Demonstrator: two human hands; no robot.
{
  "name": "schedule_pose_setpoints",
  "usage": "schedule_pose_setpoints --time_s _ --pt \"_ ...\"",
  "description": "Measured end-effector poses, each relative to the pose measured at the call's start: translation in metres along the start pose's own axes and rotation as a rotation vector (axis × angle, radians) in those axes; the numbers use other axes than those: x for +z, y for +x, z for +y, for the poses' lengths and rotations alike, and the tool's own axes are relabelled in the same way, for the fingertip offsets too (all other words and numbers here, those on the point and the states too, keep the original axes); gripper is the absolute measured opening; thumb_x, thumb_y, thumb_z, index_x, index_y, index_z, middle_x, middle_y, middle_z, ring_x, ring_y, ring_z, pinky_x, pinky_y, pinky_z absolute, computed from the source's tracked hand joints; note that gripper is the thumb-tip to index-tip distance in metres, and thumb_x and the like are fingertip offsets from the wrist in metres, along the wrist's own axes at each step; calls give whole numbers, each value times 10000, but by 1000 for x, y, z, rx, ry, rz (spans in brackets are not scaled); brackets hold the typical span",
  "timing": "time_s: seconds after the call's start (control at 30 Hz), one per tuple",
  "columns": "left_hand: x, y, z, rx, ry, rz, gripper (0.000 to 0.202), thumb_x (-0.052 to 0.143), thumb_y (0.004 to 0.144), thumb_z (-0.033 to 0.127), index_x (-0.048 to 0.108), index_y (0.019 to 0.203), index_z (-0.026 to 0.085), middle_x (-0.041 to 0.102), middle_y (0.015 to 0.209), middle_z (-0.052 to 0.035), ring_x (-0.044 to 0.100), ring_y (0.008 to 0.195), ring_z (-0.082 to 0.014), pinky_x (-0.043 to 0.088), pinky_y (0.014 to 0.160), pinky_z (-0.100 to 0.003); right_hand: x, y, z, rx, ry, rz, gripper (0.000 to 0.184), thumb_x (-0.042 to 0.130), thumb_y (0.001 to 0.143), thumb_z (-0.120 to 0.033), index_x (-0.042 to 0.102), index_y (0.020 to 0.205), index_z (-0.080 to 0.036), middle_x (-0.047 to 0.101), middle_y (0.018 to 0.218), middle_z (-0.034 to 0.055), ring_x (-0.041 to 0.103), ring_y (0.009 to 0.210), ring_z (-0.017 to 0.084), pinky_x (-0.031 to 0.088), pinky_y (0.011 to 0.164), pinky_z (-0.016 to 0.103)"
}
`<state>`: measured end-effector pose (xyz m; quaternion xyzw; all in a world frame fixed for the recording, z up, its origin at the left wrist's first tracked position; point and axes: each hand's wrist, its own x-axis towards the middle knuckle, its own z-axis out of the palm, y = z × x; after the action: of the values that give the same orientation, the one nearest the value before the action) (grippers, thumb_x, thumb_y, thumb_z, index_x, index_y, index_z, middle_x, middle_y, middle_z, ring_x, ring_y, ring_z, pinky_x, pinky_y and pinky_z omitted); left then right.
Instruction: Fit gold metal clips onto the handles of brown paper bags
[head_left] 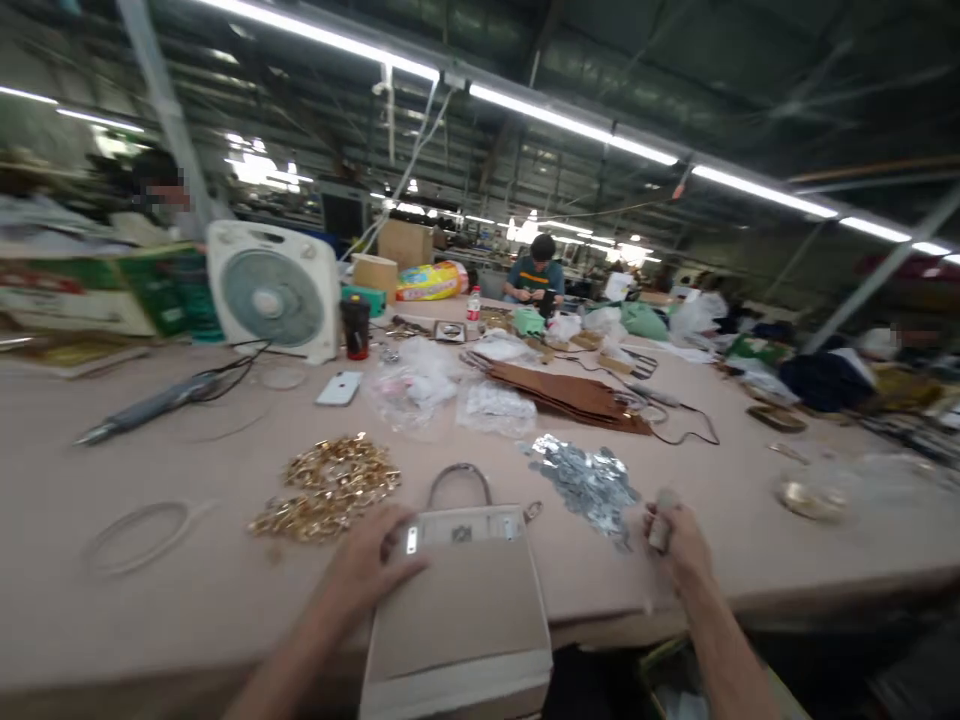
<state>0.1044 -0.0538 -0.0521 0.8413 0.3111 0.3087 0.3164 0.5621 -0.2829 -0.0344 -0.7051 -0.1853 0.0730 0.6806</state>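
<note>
Here we go: two hands in play, and the left hand (367, 565) grips one boxy beige bag (461, 615), thumb on its face, fingers at its upper edge, bag just right of that hand. Off to its right, the right hand (684, 545) closes on one small greyish piece (661, 528), too blurred for us to name. Just beyond the left hand we've one gold heap (334, 490); just left of the right hand, one silvery heap (592, 480). Farther past the left hand: one phone (339, 388), one tumbler (356, 328), one fan (274, 290). Beneath everything, a broad pinkish tabletop (172, 610); far ahead, between both hands, a seated person (534, 278), strip lights (570, 124) overhead.
</note>
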Motion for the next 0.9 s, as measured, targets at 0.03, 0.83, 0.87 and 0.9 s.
schedule_pose_setpoints --time_s 0.03,0.83,0.87,0.9 --pt "-1 -1 5 0 -8 6 412 796 817 413 700 1183 250 684 1117 -50 657 888 -199 592 751 -315 12 -8 -2 48 136 -90 431 653 722 -545 612 999 -218 594 750 0 584 635 192 525 589 334" --pt "93 -12 112 293 370 -70 597 692 926 502 529 1421 211 586 1461 -106 504 1355 -298 401 1182 -475 198 -105 -51 176 928 -486 234 750 836 -392 637 860 -189 390 613 -102 283 431 35 269 390 146" --pt "96 -12 111 284 373 -74 581 668 941 513 532 1419 213 597 1446 -103 510 1345 -294 396 1181 -473 199 -104 -49 185 923 -498 236 743 844 -399 634 852 -190 380 604 -105 263 423 36 253 380 145" --pt "97 -12 109 277 372 -78 566 646 953 519 535 1416 214 607 1433 -99 513 1336 -289 391 1181 -471 199 -103 -47 198 920 -510 241 737 851 -406 630 844 -191 369 596 -109 246 416 36 240 371 145"
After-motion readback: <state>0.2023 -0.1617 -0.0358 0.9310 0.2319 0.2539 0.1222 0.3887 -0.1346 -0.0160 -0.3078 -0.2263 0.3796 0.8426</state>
